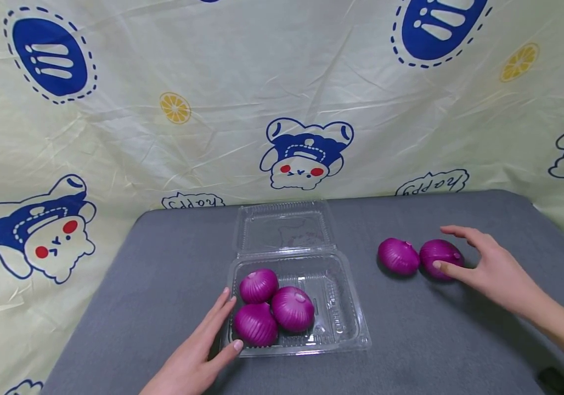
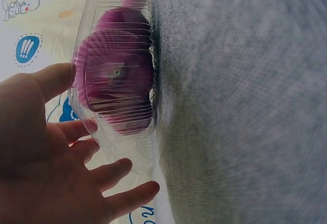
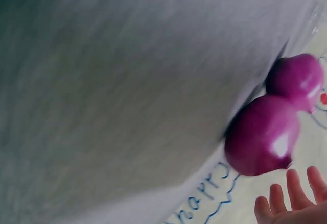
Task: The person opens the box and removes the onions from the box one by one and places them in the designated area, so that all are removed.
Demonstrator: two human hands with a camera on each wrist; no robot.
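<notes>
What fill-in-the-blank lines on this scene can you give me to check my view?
1. The open box holds ____ onions.
2. Its lid stands ____, not shut.
3. The hand at the loose onions is the person's ____ one.

Missing words: three; open; right.

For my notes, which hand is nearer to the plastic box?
Left. The left hand is at the left edge of the box; the right hand is at an onion, farther right.

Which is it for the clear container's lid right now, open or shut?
Open: the lid lies folded back beyond the container, leaving the three onions inside uncovered.
</notes>
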